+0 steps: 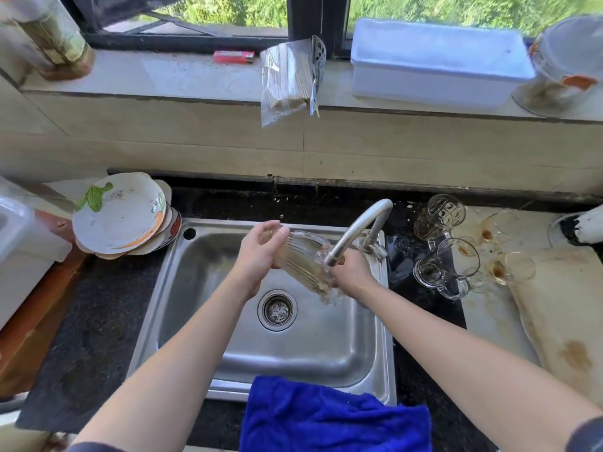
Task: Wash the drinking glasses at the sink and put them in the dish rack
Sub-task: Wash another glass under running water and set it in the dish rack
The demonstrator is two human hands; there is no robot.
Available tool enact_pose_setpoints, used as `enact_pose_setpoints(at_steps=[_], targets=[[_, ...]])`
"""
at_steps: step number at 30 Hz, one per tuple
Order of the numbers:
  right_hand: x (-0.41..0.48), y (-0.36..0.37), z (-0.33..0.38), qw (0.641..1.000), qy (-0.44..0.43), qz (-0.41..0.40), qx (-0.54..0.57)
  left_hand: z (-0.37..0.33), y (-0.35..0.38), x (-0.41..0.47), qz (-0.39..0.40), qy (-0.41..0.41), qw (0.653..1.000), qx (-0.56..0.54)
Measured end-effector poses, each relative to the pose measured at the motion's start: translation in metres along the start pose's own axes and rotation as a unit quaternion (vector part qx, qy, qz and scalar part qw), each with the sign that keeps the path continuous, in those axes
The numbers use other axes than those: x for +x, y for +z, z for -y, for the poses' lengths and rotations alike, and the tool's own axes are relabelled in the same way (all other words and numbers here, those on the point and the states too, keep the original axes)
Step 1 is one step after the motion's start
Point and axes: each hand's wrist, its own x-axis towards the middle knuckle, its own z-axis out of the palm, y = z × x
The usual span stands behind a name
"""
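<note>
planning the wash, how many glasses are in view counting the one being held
6. One glass is held under the tap; five stand right of the sink: patterned, mug, small one, and two stained. Clear glass overlaps, so more may be hidden.

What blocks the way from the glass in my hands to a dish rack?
Cannot tell: no dish rack shows. The glass, held by left hand and right hand, sits under the faucet over the sink.

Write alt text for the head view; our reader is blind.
Both bare hands, left hand and right hand, hold a clear ribbed drinking glass tilted under a curved steel tap over a steel sink.
</note>
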Motion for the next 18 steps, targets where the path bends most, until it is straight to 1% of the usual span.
enact_pose_setpoints(at_steps=[3, 5, 8, 9, 11, 13, 14, 16, 18], targets=[[-0.001, 0.006, -0.001, 0.99, 0.073, 0.052, 0.111, -0.007, -0.008, -0.006, 0.022, 0.048, 0.998, 0.02], [0.0, 0.008, 0.0, 0.979, 0.111, 0.083, 0.149, -0.006, -0.01, -0.009, 0.047, 0.048, 0.998, 0.004], [-0.003, 0.008, 0.004, 0.965, 0.123, 0.11, 0.205, 0.0, -0.009, -0.012, 0.103, -0.007, 0.991, -0.083], [-0.001, 0.007, 0.004, 0.966, 0.114, 0.095, 0.214, 0.003, -0.01, -0.012, 0.117, -0.041, 0.986, -0.115], [0.003, -0.001, 0.002, 0.984, 0.058, 0.027, 0.165, 0.008, -0.011, -0.008, 0.125, -0.108, 0.976, -0.141], [0.006, -0.013, 0.003, 0.997, -0.036, -0.034, 0.058, 0.013, -0.01, -0.001, 0.119, -0.18, 0.971, -0.104], [0.007, -0.019, 0.004, 0.995, -0.087, -0.052, -0.007, 0.015, -0.006, 0.003, 0.117, -0.222, 0.964, -0.082], [0.005, -0.023, 0.007, 0.974, -0.169, -0.067, -0.135, 0.02, 0.005, 0.011, 0.122, -0.298, 0.945, -0.05], [-0.002, -0.02, 0.01, 0.952, -0.223, -0.06, -0.202, 0.027, 0.018, 0.02, 0.152, -0.337, 0.928, -0.039]])
